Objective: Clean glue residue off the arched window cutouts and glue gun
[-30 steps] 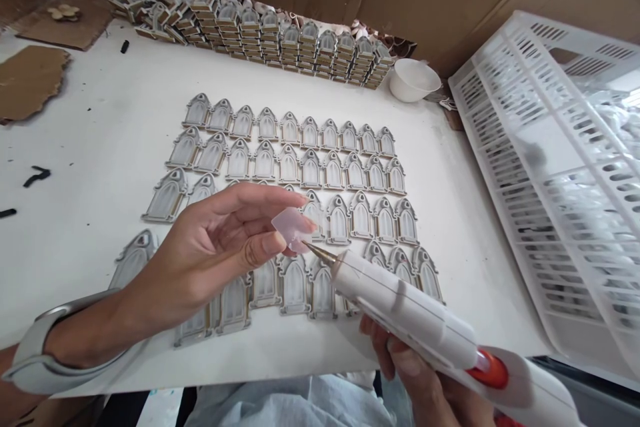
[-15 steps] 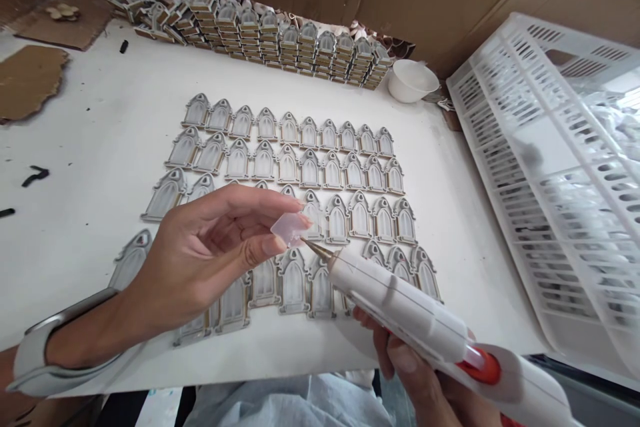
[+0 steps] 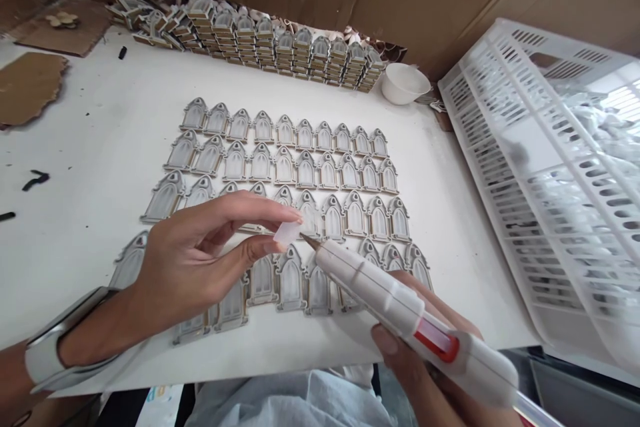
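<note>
Between thumb and fingertips, my left hand (image 3: 185, 257) pinches a small translucent plastic piece (image 3: 287, 234). My right hand (image 3: 417, 367) is wrapped round a white hot glue gun (image 3: 380, 287) with red parts; a clear glue stick (image 3: 533, 408) sticks out of its rear. The gun's metal nozzle (image 3: 311, 241) points at the plastic piece, very close to its right edge; whether they touch I cannot tell. Beneath both hands, small arched window-shaped pieces (image 3: 291, 283) with grey frames lie in rows on the white table (image 3: 100, 213). My left hand hides some of them.
Stacks of similar arched pieces (image 3: 300, 50) line the back, beside a white bowl (image 3: 405, 83). On the right stands a white slotted plastic basket (image 3: 520, 180) with clear bags inside. Cardboard scraps (image 3: 30, 87) and black bits (image 3: 36, 180) lie at left. A cardboard wall (image 3: 425, 0) closes the back.
The glue gun's nozzle has shifted slightly up, and its rear has swung left with my right hand. The plastic piece has turned in my left fingers and now shows a narrower face.
</note>
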### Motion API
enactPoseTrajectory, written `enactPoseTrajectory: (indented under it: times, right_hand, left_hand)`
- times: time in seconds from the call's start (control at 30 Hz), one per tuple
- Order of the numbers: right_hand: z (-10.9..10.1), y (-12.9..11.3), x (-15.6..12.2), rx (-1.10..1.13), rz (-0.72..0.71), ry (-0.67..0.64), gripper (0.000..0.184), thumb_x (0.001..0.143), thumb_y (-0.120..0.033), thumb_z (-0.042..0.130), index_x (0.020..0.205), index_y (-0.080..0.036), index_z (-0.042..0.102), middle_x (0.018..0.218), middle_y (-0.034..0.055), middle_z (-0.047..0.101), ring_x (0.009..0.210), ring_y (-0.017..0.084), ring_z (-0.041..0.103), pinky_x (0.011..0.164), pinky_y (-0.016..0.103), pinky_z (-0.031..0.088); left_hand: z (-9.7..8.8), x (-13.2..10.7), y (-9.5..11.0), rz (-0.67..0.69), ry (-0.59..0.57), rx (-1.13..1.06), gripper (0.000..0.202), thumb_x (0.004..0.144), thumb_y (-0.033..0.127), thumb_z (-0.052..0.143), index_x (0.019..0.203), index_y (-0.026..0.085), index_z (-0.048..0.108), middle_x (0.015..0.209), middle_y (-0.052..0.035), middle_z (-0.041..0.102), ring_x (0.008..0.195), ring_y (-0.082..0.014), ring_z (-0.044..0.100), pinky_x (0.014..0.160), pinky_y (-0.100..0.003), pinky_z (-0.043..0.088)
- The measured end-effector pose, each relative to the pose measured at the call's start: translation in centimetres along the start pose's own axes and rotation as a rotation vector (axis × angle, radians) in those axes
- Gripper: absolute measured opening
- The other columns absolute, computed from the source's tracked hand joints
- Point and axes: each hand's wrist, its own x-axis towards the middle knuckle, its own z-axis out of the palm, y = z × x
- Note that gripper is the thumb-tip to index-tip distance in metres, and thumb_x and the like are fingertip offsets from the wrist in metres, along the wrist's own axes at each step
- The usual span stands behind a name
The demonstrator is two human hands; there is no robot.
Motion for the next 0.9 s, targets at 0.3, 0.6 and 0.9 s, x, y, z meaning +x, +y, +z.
enactPoseTrajectory:
  times: [0.3, 0.6, 0.9]
  right_hand:
    - [-6.5, 5.7, 0.0, -0.452, 0.099, 0.19, 0.03, 0.115, -0.059, 0.062, 0.118, -0.032, 0.075, 0.087, 0.0024, 0.077, 0.067, 0.026, 0.072, 0.057, 0.034, 0.056]
    - [-11.0, 14.7, 0.6, -0.815, 0.036, 0.145, 0.036, 0.111, -0.037, 0.051, 0.141, -0.027, 0.068, 0.119, 0.0126, 0.077, 0.102, 0.035, 0.078, 0.081, 0.043, 0.058]
    - [-10.2, 17.2, 0.3, -0.893, -0.01, 0.192, 0.04, 0.115, -0.035, 0.045, 0.147, -0.022, 0.066, 0.116, 0.0145, 0.068, 0.11, 0.04, 0.069, 0.1, 0.058, 0.059]
  left_hand:
    - [-0.1, 1.2, -0.4, -0.15, 0.069, -0.213, 0.022, 0.098, 0.036, 0.1, 0.12, 0.038, 0.094, 0.113, 0.0036, 0.093, 0.106, -0.0121, 0.085, 0.089, -0.012, 0.067]
    - [-0.8, 2.5, -2.2, -0.279, 0.21, -0.44, 0.042, 0.09, 0.05, 0.107, 0.125, 0.032, 0.094, 0.103, 0.0026, 0.087, 0.099, -0.0105, 0.078, 0.094, -0.013, 0.064]
    - [-1.0, 3.0, -2.3, -0.313, 0.236, -0.54, 0.028, 0.099, 0.03, 0.096, 0.126, 0.022, 0.092, 0.098, -0.0011, 0.085, 0.091, -0.0126, 0.073, 0.092, -0.02, 0.063]
